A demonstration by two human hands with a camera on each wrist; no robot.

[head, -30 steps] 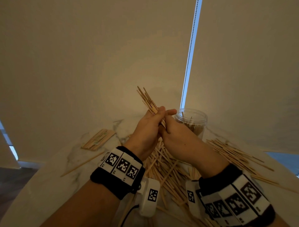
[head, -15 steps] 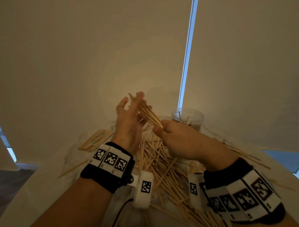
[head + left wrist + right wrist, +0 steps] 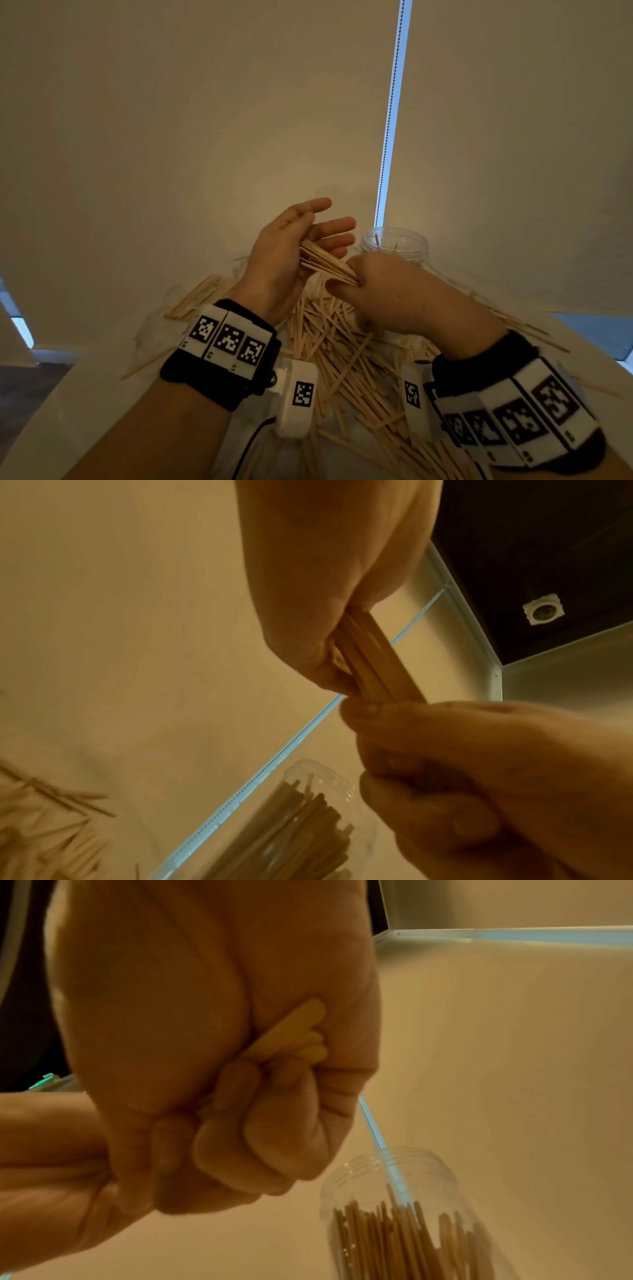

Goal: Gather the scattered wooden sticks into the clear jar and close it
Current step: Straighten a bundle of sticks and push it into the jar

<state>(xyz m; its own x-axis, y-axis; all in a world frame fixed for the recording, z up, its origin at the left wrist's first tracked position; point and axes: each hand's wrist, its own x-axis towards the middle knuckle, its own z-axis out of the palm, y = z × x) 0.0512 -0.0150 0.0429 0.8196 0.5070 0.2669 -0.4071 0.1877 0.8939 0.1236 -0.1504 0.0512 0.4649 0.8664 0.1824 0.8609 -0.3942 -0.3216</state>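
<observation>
left hand point(image 3: 291, 253): bare; behind the fingers, black fabric wristband point(image 3: 219, 373) carrying white tiles with black square codes | white camera pod point(image 3: 296, 399) under wrist, one code tag, thin black cable point(image 3: 253, 442) | right hand point(image 3: 387, 291): bare; matching black band point(image 3: 479, 363), white coded tiles point(image 3: 520, 418), white pod point(image 3: 416, 394)

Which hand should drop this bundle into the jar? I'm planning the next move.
Right. The right hand grips the bundle of sticks beside the open jar; the left hand is open.

The right hand point(image 3: 387, 287) was curled into a fist around a bundle of sticks point(image 3: 325, 263); the left hand point(image 3: 291, 253) lay open, fingers straight, against the bundle's far end.
</observation>
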